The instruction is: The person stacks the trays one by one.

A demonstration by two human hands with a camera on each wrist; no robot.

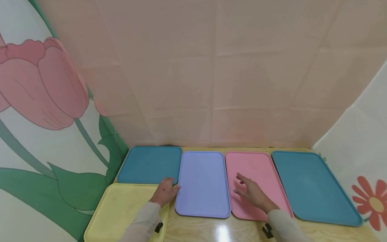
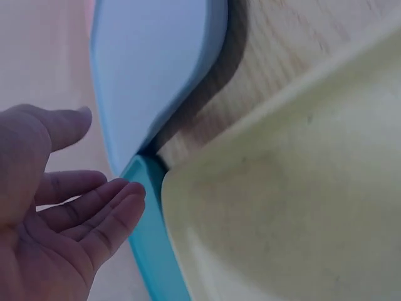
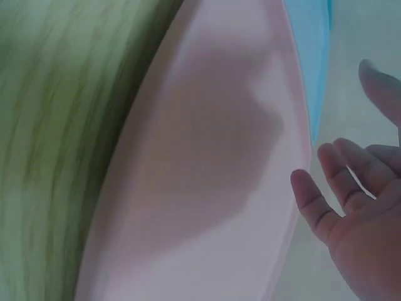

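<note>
My left hand [image 1: 165,191] hovers where the yellow tray [image 1: 121,201], the left blue tray [image 1: 151,164] and the lavender tray [image 1: 203,185] come together. In the left wrist view its fingers [image 2: 94,210] are loosely bent, the thumb apart, with nothing between them. Over the pink tray [image 1: 257,164] is my right hand [image 1: 252,193], fingers spread and holding nothing. The right wrist view shows its fingers [image 3: 313,200] relaxed, and a soft shadow falls on the pink tray. No tray has anything lying on it.
A larger blue tray [image 1: 317,188] lies at the right. All the trays rest on a light wooden table [image 1: 196,230]. Behind it hangs a creased beige sheet [image 1: 211,74]; a tulip-patterned panel [image 1: 45,87] stands left, a flower-patterned white one [image 1: 362,134] right.
</note>
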